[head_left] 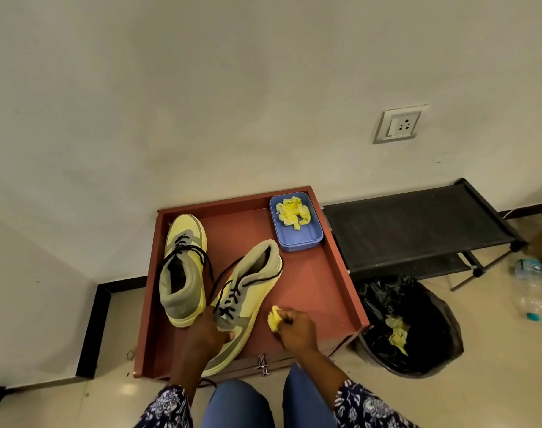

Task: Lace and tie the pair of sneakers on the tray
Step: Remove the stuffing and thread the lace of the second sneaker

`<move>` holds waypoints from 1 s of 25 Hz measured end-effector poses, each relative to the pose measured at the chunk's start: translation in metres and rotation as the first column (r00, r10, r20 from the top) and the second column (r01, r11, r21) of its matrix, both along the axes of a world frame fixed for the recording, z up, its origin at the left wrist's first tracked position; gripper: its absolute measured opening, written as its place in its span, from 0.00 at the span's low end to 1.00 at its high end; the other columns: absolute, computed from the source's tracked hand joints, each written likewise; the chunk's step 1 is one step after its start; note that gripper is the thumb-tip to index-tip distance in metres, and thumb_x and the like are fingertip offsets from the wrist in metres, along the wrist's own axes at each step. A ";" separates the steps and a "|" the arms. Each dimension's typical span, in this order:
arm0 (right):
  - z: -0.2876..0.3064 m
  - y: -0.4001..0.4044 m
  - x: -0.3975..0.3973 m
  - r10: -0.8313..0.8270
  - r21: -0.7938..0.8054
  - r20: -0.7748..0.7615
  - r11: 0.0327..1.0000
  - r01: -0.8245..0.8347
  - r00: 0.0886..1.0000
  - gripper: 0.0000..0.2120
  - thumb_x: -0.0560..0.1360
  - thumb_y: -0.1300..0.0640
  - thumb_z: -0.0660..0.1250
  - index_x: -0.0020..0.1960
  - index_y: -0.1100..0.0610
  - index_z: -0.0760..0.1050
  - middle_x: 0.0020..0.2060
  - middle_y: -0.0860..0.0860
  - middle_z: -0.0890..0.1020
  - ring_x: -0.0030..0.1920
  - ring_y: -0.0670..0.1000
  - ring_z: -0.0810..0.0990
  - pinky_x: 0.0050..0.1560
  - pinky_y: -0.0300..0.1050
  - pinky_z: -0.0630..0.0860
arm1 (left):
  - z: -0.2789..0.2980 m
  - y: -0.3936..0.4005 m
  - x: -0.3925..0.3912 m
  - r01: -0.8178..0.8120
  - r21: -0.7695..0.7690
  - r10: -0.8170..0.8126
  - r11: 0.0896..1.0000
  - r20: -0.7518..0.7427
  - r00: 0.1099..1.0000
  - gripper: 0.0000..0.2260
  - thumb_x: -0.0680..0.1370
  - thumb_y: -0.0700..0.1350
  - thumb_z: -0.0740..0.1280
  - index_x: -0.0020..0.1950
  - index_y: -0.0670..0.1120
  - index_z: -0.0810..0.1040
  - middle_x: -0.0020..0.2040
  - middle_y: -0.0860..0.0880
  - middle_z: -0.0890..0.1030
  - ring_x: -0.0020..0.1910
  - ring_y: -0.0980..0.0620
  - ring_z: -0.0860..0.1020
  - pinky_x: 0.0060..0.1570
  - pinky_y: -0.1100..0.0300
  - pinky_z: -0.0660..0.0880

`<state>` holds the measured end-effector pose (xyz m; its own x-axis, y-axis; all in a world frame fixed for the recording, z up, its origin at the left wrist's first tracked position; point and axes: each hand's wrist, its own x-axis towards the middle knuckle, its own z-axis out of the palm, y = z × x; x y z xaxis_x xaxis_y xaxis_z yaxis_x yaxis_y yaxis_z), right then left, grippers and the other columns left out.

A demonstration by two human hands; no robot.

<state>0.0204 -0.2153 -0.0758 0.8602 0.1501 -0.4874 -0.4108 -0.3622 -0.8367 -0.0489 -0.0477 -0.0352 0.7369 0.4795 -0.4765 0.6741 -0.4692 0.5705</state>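
Two yellow and grey sneakers sit on a reddish-brown tray [322, 273] on the floor, close to the wall. The left sneaker [183, 267] stands flat at the far left of the tray, with its toe pointing away. Its black lace [183, 248] goes through only a few holes near the toe, and the loose ends hang down its sides. It is not tied. The right sneaker [248, 291] lies tipped in the middle of the tray, with its toe near the person and its heel up and far. Its lace [232, 301] is also in just a few holes, and a long end trails over the heel. No bow there either. The left hand [206, 332] grips the toe end of this sneaker, fingers curled round it. The right hand [296, 329] pinches a crumpled ball of yellow paper [274, 319] just beside the shoe. More yellow paper lies in a small blue box [297, 239] at the far right of the tray, and some is in the black bin [418, 335] to the right. I think the paper is shoe stuffing being cleared away, so the job looks like it is only starting. Both sneakers still need lacing all the way up and tying.
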 end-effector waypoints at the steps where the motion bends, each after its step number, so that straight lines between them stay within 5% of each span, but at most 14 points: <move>1: -0.001 0.001 0.006 -0.020 -0.007 0.009 1.000 0.020 1.000 0.12 0.71 0.65 0.70 0.54 0.61 0.80 0.50 0.50 0.82 0.46 0.45 0.78 0.42 0.27 0.75 | 0.001 0.001 0.001 0.018 -0.007 -0.018 1.000 -0.004 1.000 0.30 0.69 0.40 0.74 0.67 0.39 0.66 0.63 0.41 0.74 0.62 0.43 0.73 0.56 0.58 0.70; 5: 0.006 0.007 0.033 -0.095 -0.035 0.021 0.995 0.096 0.995 0.11 0.71 0.63 0.69 0.52 0.58 0.82 0.47 0.51 0.84 0.45 0.47 0.78 0.52 0.44 0.77 | 0.006 0.003 0.001 0.047 -0.015 -0.047 0.999 0.012 0.999 0.30 0.69 0.38 0.74 0.68 0.39 0.66 0.64 0.42 0.74 0.62 0.45 0.73 0.54 0.61 0.67; 10: 0.002 0.007 0.055 -0.277 -0.049 -0.021 0.960 0.275 0.961 0.11 0.70 0.65 0.68 0.52 0.59 0.81 0.47 0.52 0.83 0.45 0.49 0.78 0.51 0.44 0.75 | 0.008 0.007 0.004 0.085 -0.037 -0.084 0.996 0.012 0.996 0.31 0.69 0.39 0.74 0.68 0.41 0.66 0.62 0.45 0.75 0.62 0.47 0.73 0.51 0.65 0.65; 15: -0.013 0.023 0.036 -0.285 -0.051 -0.129 0.958 0.281 0.950 0.12 0.68 0.63 0.71 0.51 0.60 0.79 0.47 0.54 0.83 0.47 0.52 0.79 0.55 0.51 0.78 | 0.009 0.006 0.008 0.138 -0.013 -0.138 0.990 0.018 0.990 0.31 0.69 0.43 0.75 0.69 0.44 0.66 0.64 0.47 0.75 0.64 0.47 0.73 0.54 0.63 0.67; 20: -0.008 0.039 -0.003 -0.208 -0.014 -0.120 0.978 0.208 0.971 0.06 0.70 0.66 0.67 0.46 0.58 0.78 0.42 0.50 0.80 0.45 0.51 0.77 0.48 0.39 0.73 | 0.006 0.002 0.009 0.116 -0.029 -0.114 0.993 0.050 0.992 0.29 0.69 0.43 0.74 0.67 0.44 0.68 0.63 0.46 0.76 0.63 0.47 0.74 0.49 0.65 0.64; 25: 0.005 0.027 -0.011 -0.158 0.037 -0.086 0.986 0.162 0.984 0.06 0.69 0.65 0.69 0.43 0.55 0.78 0.40 0.51 0.82 0.42 0.49 0.78 0.44 0.41 0.77 | 0.005 0.000 0.009 0.062 -0.046 -0.058 0.997 0.073 0.996 0.29 0.68 0.39 0.75 0.66 0.42 0.69 0.62 0.44 0.77 0.61 0.45 0.74 0.47 0.66 0.64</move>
<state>0.0094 -0.1879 -0.0707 0.8319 0.0364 -0.5537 -0.5287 -0.2506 -0.8109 -0.0400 -0.0477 -0.0300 0.7966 0.4112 -0.4432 0.6024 -0.4783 0.6390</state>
